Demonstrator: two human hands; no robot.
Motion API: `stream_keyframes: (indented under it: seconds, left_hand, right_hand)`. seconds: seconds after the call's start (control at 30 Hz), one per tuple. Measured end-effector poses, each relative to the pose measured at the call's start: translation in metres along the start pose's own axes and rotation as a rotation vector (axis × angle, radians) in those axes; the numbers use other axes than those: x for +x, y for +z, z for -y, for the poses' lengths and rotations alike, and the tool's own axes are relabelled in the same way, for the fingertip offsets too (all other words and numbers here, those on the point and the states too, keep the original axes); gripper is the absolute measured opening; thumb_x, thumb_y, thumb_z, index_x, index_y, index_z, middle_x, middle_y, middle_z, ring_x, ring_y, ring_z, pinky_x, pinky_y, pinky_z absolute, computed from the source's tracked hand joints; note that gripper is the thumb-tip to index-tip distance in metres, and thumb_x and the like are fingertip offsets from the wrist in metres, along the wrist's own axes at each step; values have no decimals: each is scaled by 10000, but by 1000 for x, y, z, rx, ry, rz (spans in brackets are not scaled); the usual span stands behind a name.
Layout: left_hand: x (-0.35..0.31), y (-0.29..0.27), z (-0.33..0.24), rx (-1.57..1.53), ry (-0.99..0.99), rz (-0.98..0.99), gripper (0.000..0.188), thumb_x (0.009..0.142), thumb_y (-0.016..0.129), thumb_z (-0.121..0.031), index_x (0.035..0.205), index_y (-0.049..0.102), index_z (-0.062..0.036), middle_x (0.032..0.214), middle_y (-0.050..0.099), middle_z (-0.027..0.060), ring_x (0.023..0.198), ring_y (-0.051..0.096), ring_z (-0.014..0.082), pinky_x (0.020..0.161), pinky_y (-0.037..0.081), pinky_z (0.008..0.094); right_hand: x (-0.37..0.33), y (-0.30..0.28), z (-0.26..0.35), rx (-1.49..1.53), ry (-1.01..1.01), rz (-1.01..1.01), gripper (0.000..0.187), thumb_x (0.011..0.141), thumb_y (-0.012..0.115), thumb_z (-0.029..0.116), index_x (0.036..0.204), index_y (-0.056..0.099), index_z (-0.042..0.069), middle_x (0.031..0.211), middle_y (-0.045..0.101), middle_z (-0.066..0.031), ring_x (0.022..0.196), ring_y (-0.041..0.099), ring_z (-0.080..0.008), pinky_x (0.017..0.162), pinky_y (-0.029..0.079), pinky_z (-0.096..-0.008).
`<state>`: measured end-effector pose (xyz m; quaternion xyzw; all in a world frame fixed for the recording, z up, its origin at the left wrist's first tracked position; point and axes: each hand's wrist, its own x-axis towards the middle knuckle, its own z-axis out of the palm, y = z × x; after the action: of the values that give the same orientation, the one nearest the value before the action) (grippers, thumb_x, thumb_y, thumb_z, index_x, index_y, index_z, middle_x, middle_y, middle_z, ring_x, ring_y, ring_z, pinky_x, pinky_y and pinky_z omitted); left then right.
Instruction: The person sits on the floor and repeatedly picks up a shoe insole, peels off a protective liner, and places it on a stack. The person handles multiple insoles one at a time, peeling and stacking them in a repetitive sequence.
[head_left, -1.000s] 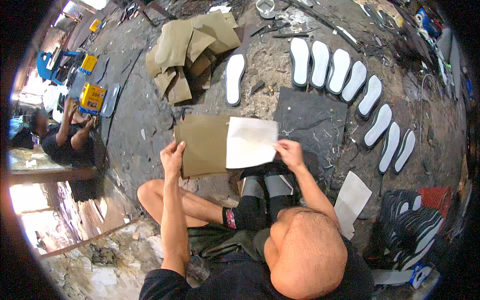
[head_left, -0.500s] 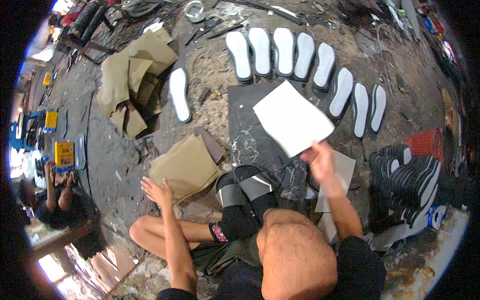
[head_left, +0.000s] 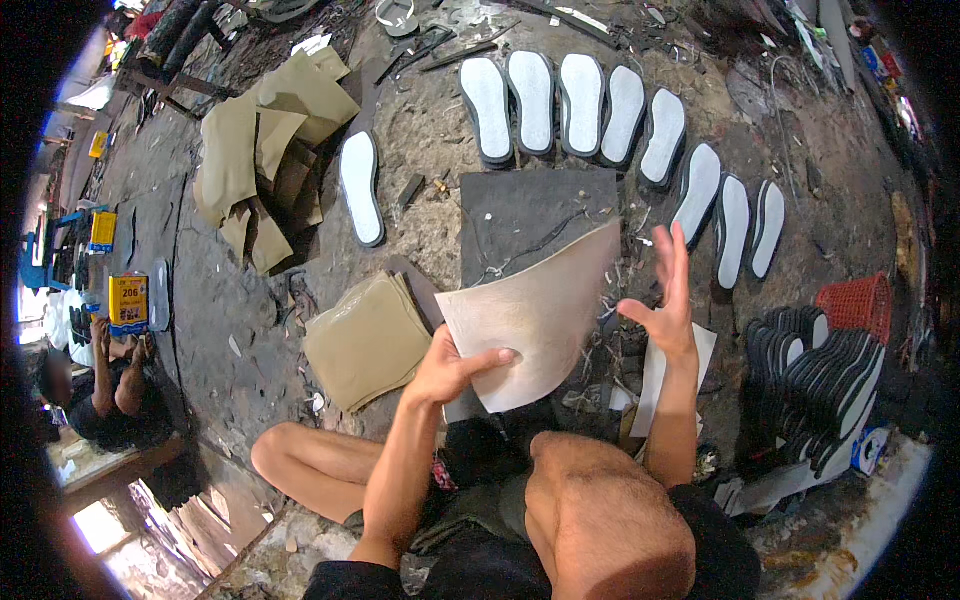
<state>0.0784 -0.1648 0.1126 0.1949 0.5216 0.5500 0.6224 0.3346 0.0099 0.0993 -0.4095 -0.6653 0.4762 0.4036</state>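
Your left hand [head_left: 447, 368] pinches the pale sheet [head_left: 537, 315], held curled above the dark mat [head_left: 520, 205]. Your right hand [head_left: 667, 300] is spread open, empty, just right of the sheet.

Soles [head_left: 600, 110] block ahead — dark mat [head_left: 530, 215] (littered) open.

Pale sheet [head_left: 540, 315] appears thin, matt, flexible, leather-like; tan sheets [head_left: 365, 340] matt, board- or leather-like; dark slab [head_left: 530, 215] dull and scuffed; soles [head_left: 580, 100] white, matt, black-rimmed; ground [head_left: 440, 130] rough, gritty, dirt-coated.
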Motion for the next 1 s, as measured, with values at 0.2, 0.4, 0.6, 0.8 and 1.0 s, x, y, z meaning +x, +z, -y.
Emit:
stream_keyframes:
  seconds: [0.2, 0.4, 0.6, 0.8, 1.0]
  left_hand:
    - [86, -58, 14, 439, 53, -192, 765, 750, 889, -109, 1403, 519, 38, 1111, 723, 164, 943, 710, 210, 814, 593, 335]
    - [79, -122, 72, 552, 257, -818, 537, 881, 797, -202, 1345, 608, -9, 1148, 720, 145, 1010, 688, 183, 827, 566, 310]
    - [93, -59, 72, 501, 285, -677, 300, 951, 687, -101, 1240, 682, -20, 1127, 730, 104, 997, 682, 146, 853, 541, 281]
    - [96, -21, 62, 286, 273, -482, 347, 956, 679, -68, 1293, 635, -1, 1195, 697, 113, 1035, 674, 155, 863, 556, 287]
    - [93, -66, 39, 82, 258, -669, 371, 980, 641, -112, 1321, 583, 21, 1218, 672, 153, 1048, 689, 244, 859, 571, 343]
  right_hand:
    - [0, 19, -75, 369, 464, -36, 582, 800, 821, 66, 1328, 579, 21, 1191, 688, -97, 1083, 643, -181, 968, 501, -344]
    - [26, 54, -76, -778, 120, -271, 579, 821, 797, 152, 1353, 584, 73, 1188, 669, -131, 1069, 637, -298, 953, 478, -427]
    - [154, 170, -101, -574, -190, 67, 474, 876, 725, 291, 1295, 637, 87, 1303, 634, -183, 1188, 593, -353, 999, 473, -452]
    - [194, 265, -115, -1074, -114, 93, 519, 887, 691, 311, 1366, 584, 142, 1440, 457, -275, 1306, 457, -399, 1053, 370, -512]
    - [199, 286, -91, -660, 89, 143, 480, 873, 672, 184, 1337, 558, 135, 1317, 501, -217, 1276, 472, -390, 1035, 397, -520]
